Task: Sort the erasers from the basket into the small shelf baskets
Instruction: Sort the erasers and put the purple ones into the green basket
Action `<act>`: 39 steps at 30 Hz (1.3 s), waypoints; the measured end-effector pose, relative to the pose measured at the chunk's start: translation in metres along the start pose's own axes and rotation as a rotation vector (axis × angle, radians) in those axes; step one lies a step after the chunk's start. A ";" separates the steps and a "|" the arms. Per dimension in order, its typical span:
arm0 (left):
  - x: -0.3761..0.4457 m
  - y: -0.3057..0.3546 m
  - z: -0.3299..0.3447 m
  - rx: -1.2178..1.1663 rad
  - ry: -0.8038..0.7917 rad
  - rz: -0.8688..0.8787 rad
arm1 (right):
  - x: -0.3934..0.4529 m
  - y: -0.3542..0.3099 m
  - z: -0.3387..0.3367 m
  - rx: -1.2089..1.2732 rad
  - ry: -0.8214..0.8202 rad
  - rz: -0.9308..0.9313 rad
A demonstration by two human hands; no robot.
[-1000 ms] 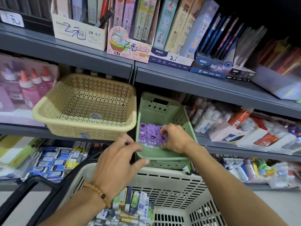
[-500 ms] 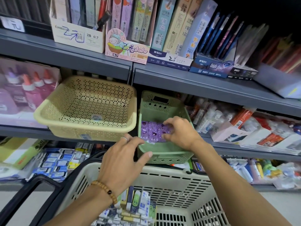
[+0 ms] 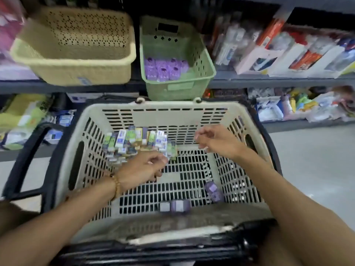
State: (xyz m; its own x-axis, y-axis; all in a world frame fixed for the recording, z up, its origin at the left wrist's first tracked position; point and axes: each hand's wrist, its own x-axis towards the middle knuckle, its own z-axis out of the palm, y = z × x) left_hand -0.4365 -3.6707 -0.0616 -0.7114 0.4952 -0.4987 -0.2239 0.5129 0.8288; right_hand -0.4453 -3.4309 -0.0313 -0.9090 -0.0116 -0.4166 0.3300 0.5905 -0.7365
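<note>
Head view: left hand (image 3: 140, 167), right hand (image 3: 217, 140) grips released over basket (image 3: 161, 108); three purple erasers (image 3: 176, 205).

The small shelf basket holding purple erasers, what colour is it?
Pale green plastic basket, head view.

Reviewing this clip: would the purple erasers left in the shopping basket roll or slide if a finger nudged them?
The purple erasers look blocky and flat-sided, so they would probably slide or tip, not roll. The white shopping basket has a slotted floor, so edges may catch. They look small and wrapped, likely light; blur hides detail.
</note>
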 end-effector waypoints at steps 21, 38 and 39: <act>0.062 -0.056 0.094 0.513 -0.565 -0.061 | 0.019 0.101 0.052 -0.595 -0.818 0.460; 0.080 -0.045 0.100 0.290 -0.451 -0.072 | 0.029 0.086 0.034 -0.378 -0.635 0.377; 0.081 -0.042 0.090 0.212 -0.429 -0.101 | 0.031 0.080 0.028 -0.290 -0.571 0.352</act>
State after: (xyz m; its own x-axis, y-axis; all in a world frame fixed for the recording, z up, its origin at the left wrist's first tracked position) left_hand -0.4246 -3.5889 -0.1591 -0.3444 0.6569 -0.6708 -0.1059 0.6827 0.7229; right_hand -0.4398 -3.4069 -0.1176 -0.4610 -0.1541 -0.8739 0.4258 0.8257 -0.3701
